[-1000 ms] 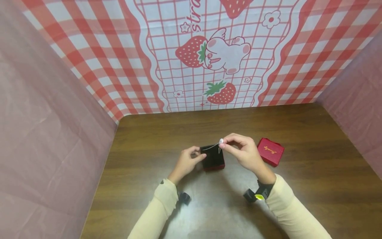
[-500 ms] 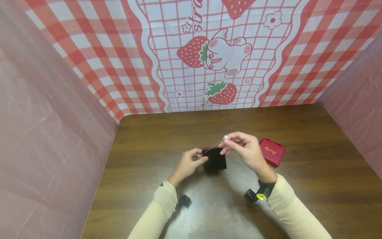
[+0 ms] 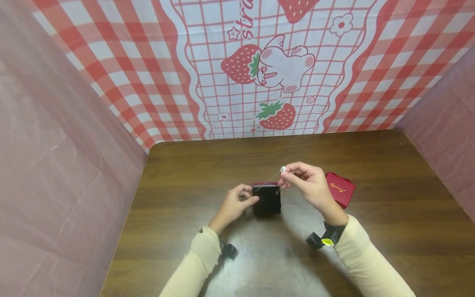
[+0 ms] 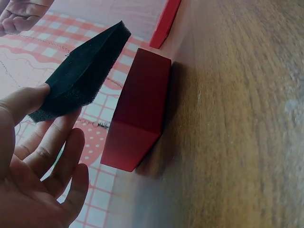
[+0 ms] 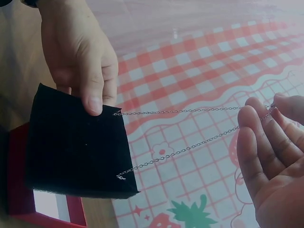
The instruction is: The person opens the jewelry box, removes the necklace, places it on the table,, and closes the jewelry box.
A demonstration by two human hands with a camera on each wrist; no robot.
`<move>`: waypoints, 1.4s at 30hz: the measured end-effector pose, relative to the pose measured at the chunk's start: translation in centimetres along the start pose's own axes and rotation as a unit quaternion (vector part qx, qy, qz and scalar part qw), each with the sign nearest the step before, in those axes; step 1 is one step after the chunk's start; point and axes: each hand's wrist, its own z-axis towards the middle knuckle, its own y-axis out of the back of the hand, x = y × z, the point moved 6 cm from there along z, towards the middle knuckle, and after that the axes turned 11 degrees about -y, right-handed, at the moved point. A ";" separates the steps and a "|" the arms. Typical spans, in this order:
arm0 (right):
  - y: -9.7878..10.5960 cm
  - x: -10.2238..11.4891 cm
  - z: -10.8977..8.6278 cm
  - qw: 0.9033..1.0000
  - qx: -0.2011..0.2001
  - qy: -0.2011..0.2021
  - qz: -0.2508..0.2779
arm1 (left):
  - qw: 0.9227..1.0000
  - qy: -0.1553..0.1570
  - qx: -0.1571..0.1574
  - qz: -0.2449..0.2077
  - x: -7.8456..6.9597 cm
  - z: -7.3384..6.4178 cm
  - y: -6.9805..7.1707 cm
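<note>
A black foam pad is pinched by its edge between the thumb and fingers of my left hand. It stands tilted above an open red jewelry box, apart from it in the left wrist view. My right hand pinches a necklace at its small white pendant, up and to the right of the pad. Two strands of silver chain run from those fingers to two spots near the pad's edge. Below the pad, more chain shows in the left wrist view.
To the right of the box lies a red lid with gold lettering, partly behind my right hand. The wooden table meets a red-checked strawberry cloth at its back edge. Pink cloth hangs at both sides.
The foam pad, earlier in the box, has come up and tilted in my left hand. My right hand has moved right and slightly away with the pendant, drawing the chain straighter.
</note>
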 end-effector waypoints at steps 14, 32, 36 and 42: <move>0.4 0.5 0.1 0.999 -0.029 0.020 -0.009 | 0.999 0.020 0.022 0.022 0.6 -0.3 -0.4; 3.2 -0.1 0.7 0.980 -0.175 -0.029 0.085 | 0.996 -0.032 0.087 -0.003 -0.5 -0.7 -0.7; 3.8 -0.7 0.7 0.966 -0.222 -0.069 0.114 | 0.992 -0.047 0.114 0.002 -0.7 -0.9 -0.8; 4.9 -1.3 0.6 0.940 -0.284 -0.095 0.166 | 0.989 -0.066 0.132 -0.010 -1.3 -1.1 -0.7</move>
